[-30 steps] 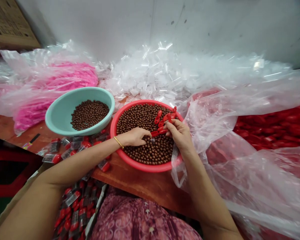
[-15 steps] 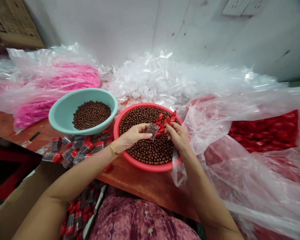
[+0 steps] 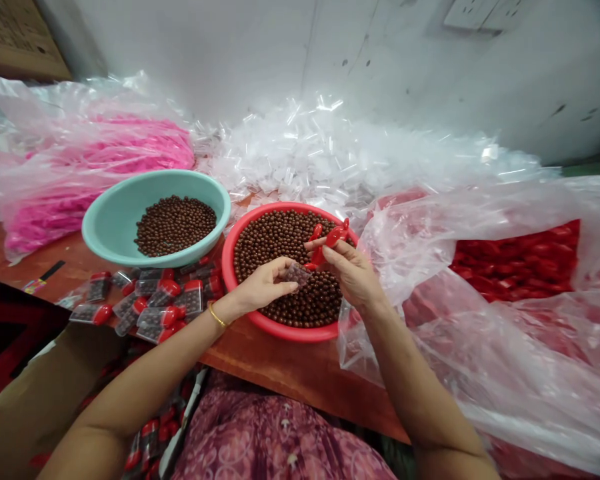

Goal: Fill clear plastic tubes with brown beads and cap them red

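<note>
My left hand [image 3: 269,285] pinches a small clear plastic container [image 3: 297,275] with brown balls in it, over the red basin [image 3: 280,333]. Just to its right, my right hand [image 3: 347,270] grips a red plastic cap [image 3: 336,235] between thumb and fingers. More red caps [image 3: 317,231] lie at that hand, on the balls or among its fingers; I cannot tell which. Brown chocolate-like balls [image 3: 265,237] fill the basin beneath both hands. Finished-looking containers with red caps [image 3: 164,293] lie in a loose heap left of the basin.
A turquoise basin [image 3: 100,230] holding more brown balls stands at the left. Behind lie pink pieces in a plastic bag [image 3: 145,147] and a heap of clear containers [image 3: 300,147]. On the right is an open bag of red caps [image 3: 520,260]. Below, a cardboard box [image 3: 45,400] holds capped containers.
My right hand has lifted and turned, with a red cap now raised at its fingertips. The left hand's container has tilted and dropped slightly. The whole view has shifted a little.
</note>
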Tool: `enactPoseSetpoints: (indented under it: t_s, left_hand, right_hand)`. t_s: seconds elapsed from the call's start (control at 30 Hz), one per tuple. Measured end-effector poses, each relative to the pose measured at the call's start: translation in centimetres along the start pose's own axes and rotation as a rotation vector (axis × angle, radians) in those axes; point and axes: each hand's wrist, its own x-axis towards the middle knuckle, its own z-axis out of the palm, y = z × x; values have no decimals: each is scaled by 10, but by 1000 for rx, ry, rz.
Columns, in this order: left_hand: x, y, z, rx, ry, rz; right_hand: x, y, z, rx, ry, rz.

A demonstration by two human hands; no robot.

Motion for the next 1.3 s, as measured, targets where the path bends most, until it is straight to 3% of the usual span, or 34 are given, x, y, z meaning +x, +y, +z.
enactPoseSetpoints:
  t_s: [0.2,0.53,0.73,1.07,1.2,1.3]
  left_hand:
    - [-4,2,-7,-200,-14,-51]
    - [-4,2,-6,-110,-39,-41]
    - [-5,3,-6,-149,-50,-44]
    - [-8,1,-1,92,-15,38]
    - [-8,2,-3,39,-49,27]
    - [-7,3,-2,-34,-88,20]
  right_hand:
    - [0,10,7,-212,9,-254]
    - [-13,17,2,-249,112,-447]
    - [-19,21,10,-304,32,-618]
    - [-30,28,15,-736,17,-949]
    - [-35,28,16,-883,1,-1020]
    - [-34,23,17,-945,-4,-997]
